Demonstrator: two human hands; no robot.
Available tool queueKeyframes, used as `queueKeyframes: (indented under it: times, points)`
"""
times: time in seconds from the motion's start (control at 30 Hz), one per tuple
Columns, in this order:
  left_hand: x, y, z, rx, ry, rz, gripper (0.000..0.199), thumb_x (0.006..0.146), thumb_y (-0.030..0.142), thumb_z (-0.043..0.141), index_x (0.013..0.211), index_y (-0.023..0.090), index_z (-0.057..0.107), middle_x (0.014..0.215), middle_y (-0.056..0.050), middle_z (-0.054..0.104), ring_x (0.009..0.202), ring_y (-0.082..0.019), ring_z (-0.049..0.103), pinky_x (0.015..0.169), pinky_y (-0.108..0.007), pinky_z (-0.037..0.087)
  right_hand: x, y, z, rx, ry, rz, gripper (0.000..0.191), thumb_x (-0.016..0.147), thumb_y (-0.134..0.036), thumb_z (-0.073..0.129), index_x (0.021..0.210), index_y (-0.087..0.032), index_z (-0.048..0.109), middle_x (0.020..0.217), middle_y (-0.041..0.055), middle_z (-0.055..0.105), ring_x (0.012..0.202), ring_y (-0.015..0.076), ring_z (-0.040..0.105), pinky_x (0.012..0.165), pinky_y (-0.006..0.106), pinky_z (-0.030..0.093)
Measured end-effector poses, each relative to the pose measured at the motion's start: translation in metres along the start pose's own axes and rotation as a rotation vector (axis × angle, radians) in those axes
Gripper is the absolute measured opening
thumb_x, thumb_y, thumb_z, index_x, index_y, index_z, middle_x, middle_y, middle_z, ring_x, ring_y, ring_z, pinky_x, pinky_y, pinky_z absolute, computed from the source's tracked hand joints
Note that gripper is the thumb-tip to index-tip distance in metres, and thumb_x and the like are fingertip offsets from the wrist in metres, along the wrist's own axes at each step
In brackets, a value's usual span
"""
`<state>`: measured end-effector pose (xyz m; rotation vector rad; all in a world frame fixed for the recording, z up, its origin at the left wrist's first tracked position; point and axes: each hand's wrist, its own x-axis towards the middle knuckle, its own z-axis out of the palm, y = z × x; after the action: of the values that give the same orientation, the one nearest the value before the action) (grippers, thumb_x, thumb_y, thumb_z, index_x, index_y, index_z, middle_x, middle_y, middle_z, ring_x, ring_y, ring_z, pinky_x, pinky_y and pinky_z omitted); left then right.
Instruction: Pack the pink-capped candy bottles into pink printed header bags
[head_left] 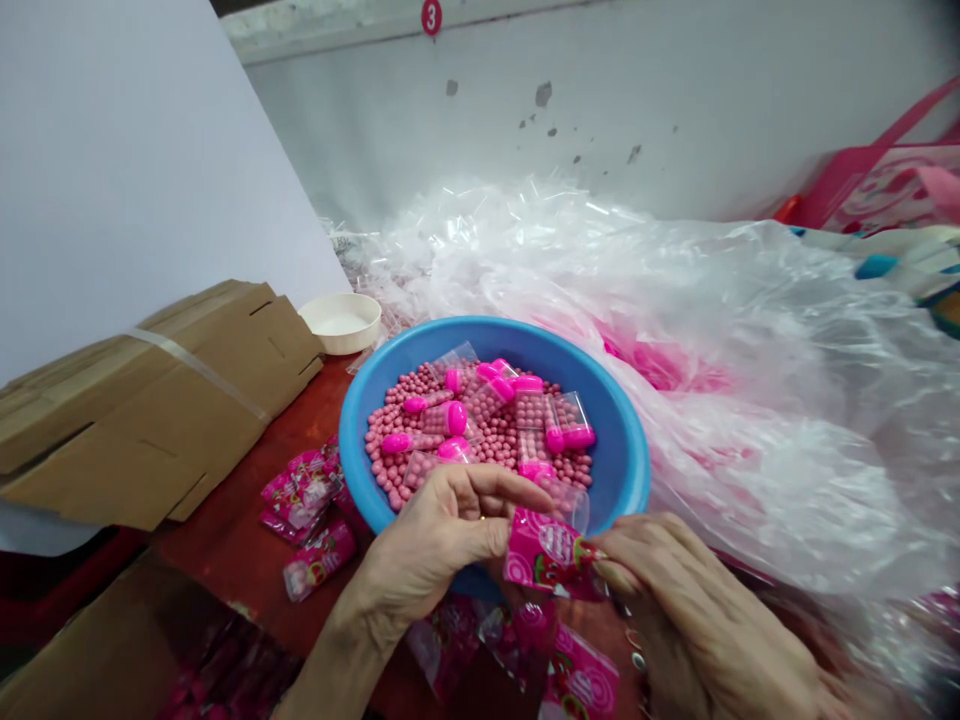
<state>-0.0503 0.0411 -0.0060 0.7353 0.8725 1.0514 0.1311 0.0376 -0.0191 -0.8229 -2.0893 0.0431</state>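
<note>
Between my two hands is a pink printed candy packet (551,552), just over the near rim of a blue basin (622,440). My left hand (442,530) pinches its left end with thumb and fingers. At the packet's right end, my right hand (675,590) has its fingers closed on it. Inside the basin lie many small pink candy balls (499,435). On top of them rest several clear containers with bright pink caps (453,418), filled with the same balls. More pink packets (581,675) lie on the table below my hands.
Left of the basin lie several pink packets (300,490), a white bowl (341,322) and folded cardboard (172,390) bound by a strap. Clear plastic bags (750,420) spread along the right. An open carton (150,640) holding pink packets stands at lower left.
</note>
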Motion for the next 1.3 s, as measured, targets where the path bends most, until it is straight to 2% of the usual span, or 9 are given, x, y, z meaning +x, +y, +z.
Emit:
queueKeyframes:
  times: [0.2,0.47,0.7,0.83,0.97,1.07,1.17,1.23,1.3]
  points:
    - [0.0,0.002,-0.002,-0.032,-0.026,0.025,0.018,0.076,0.022,0.067,0.09,0.013,0.072,0.063,-0.002,0.064,0.051,-0.008,0.055,0.047,-0.022,0.054,-0.004,0.005,-0.002,0.014,0.016,-0.011,0.016,0.086,-0.002,0.049,0.095,-0.015,0.055,0.078,0.0047,0.062,0.074,0.0151,0.055,0.072,0.028,0.048]
    - [0.001,0.0,-0.001,-0.021,-0.014,-0.011,0.018,0.068,0.013,0.072,0.086,0.014,0.073,0.065,-0.001,0.069,0.052,-0.006,0.059,0.052,-0.017,0.049,-0.007,0.008,0.002,0.019,-0.001,-0.014,0.017,0.085,-0.002,0.05,0.096,-0.014,0.056,0.081,0.006,0.063,0.077,0.0162,0.054,0.072,0.03,0.047]
    - [0.001,0.001,0.007,0.067,0.103,-0.019,0.021,0.054,0.01,0.079,0.074,0.016,0.075,0.071,-0.002,0.074,0.062,-0.009,0.063,0.06,-0.018,0.048,-0.004,0.003,-0.002,0.066,-0.047,0.019,0.016,0.086,-0.004,0.052,0.098,-0.012,0.059,0.082,0.0066,0.063,0.081,0.0158,0.056,0.072,0.028,0.048]
    - [-0.002,-0.005,0.009,0.157,0.124,0.011,0.012,0.06,0.008,0.072,0.066,0.018,0.076,0.055,0.0,0.069,0.049,-0.009,0.058,0.051,-0.02,0.047,0.0,-0.002,-0.002,0.068,-0.045,-0.019,0.017,0.084,-0.001,0.053,0.093,-0.015,0.059,0.076,0.003,0.065,0.072,0.0144,0.058,0.071,0.027,0.048]
    - [-0.007,-0.01,0.009,0.283,0.267,0.117,0.02,0.067,0.007,0.062,0.069,0.021,0.077,0.048,0.001,0.065,0.039,-0.008,0.053,0.04,-0.018,0.042,0.006,-0.004,-0.001,0.042,0.029,-0.073,0.018,0.081,0.001,0.055,0.088,-0.016,0.057,0.069,-0.0003,0.065,0.063,0.0124,0.057,0.069,0.027,0.047]
    - [-0.009,-0.009,0.004,0.267,0.341,0.188,0.021,0.07,0.01,0.059,0.071,0.021,0.076,0.044,0.002,0.064,0.035,-0.009,0.053,0.034,-0.016,0.039,0.013,0.007,0.002,0.123,0.04,0.074,0.012,0.09,-0.011,0.048,0.086,-0.018,0.057,0.069,0.0,0.062,0.065,0.0126,0.058,0.062,0.025,0.047]
    - [-0.01,-0.005,-0.004,0.161,0.425,0.254,0.018,0.068,0.011,0.062,0.073,0.022,0.075,0.041,0.003,0.063,0.031,-0.009,0.052,0.029,-0.014,0.035,0.021,0.029,0.012,-0.001,-0.029,0.215,0.02,0.093,-0.022,0.043,0.084,-0.017,0.06,0.072,0.0038,0.064,0.067,0.0165,0.061,0.06,0.029,0.049]
    - [-0.011,0.0,-0.008,0.091,0.47,0.269,0.016,0.064,0.01,0.066,0.071,0.022,0.074,0.044,0.003,0.066,0.029,-0.009,0.051,0.027,-0.013,0.033,0.024,0.046,0.02,-0.096,-0.151,0.217,0.017,0.09,-0.022,0.049,0.082,-0.016,0.063,0.077,0.0073,0.068,0.071,0.0224,0.063,0.063,0.036,0.05]
    - [-0.011,0.004,-0.009,0.045,0.486,0.264,0.014,0.061,0.011,0.069,0.07,0.021,0.073,0.045,0.001,0.067,0.028,-0.009,0.051,0.026,-0.013,0.032,0.025,0.059,0.029,-0.139,-0.254,0.174,0.016,0.086,-0.019,0.05,0.094,-0.016,0.063,0.092,0.0113,0.07,0.086,0.0266,0.064,0.071,0.041,0.051]
